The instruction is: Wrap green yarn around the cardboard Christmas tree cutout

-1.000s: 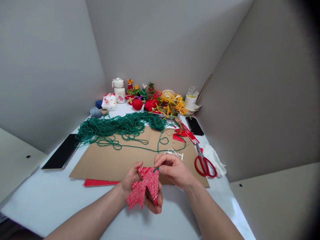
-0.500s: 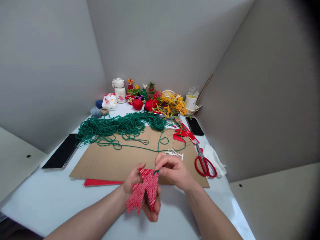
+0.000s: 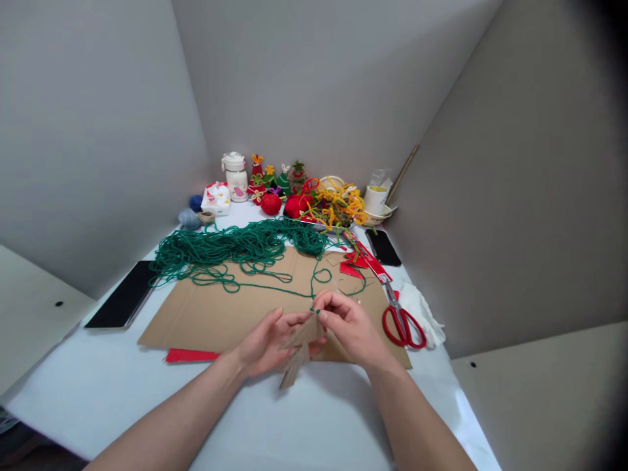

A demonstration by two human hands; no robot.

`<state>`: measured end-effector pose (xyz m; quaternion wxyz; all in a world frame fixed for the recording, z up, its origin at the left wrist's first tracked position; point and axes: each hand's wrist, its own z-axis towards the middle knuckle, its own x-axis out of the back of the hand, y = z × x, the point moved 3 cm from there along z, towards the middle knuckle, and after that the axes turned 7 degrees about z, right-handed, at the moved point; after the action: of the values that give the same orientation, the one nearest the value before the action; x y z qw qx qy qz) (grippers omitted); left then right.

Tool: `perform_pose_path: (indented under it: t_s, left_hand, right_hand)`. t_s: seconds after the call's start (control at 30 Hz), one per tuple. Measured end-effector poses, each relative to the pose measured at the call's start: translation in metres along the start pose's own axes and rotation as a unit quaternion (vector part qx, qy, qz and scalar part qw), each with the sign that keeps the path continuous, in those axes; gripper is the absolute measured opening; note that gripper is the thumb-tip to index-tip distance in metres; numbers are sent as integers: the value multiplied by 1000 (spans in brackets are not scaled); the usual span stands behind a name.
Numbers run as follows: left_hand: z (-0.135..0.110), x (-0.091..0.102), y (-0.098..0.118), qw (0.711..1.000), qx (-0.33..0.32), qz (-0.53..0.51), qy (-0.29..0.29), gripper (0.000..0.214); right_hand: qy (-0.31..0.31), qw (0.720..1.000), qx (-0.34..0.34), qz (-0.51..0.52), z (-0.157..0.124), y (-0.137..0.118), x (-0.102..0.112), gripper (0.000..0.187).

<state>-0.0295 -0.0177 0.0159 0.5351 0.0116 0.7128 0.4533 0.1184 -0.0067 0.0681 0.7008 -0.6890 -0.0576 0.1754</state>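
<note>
Above the near edge of the cardboard (image 3: 196, 324), you had one cutout (image 3: 308, 332): brown face showing, jagged-edged, blurred, a green strand (image 3: 318, 312) at its tip. Your right hand (image 3: 350, 327) pinched that tip, thumb against fingers; your left hand (image 3: 265, 343) had fingers wide beside it, contact unclear. Two dark-screened devices (image 3: 122, 294) lay left and right; one pair of scissors (image 3: 401, 327), right. One green yarn heap (image 3: 220, 247) hid part of the cardboard's far edge.

Cutout (image 3: 309, 331): matt brown cardboard; blurred, edges perhaps rough
Base sheet (image 3: 196, 320): smooth matt cardboard, faintly creased
Green yarn (image 3: 220, 245): fibrous matt strands
Scissors (image 3: 395, 303): smooth grey metal, glossy red plastic handles (image 3: 404, 330)
Black tablet (image 3: 120, 296): smooth, glossy
White wad (image 3: 420, 317): soft, crumpled, matt
Walls (image 3: 309, 85): smooth, matt grey
</note>
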Motion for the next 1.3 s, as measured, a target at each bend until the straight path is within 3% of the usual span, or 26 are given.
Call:
perform_pose_path:
  t_s: [0.17, 0.53, 0.83, 1.3]
  left_hand:
    - [-4, 1, 2, 998, -5, 64, -14, 73]
    - [-5, 9, -1, 1000, 14, 13, 7, 49]
    - [-6, 7, 1, 999, 12, 23, -33, 65]
    - [-8, 10, 1, 998, -5, -51, -29, 72]
  right_hand:
    - [60, 996, -54, -24, 1, 3, 2, 9]
    - [113, 987, -97, 64, 4, 12, 4, 15]
    - [105, 984, -119, 85, 3, 19, -4, 14]
    - [98, 992, -71, 44, 3, 11, -5, 20]
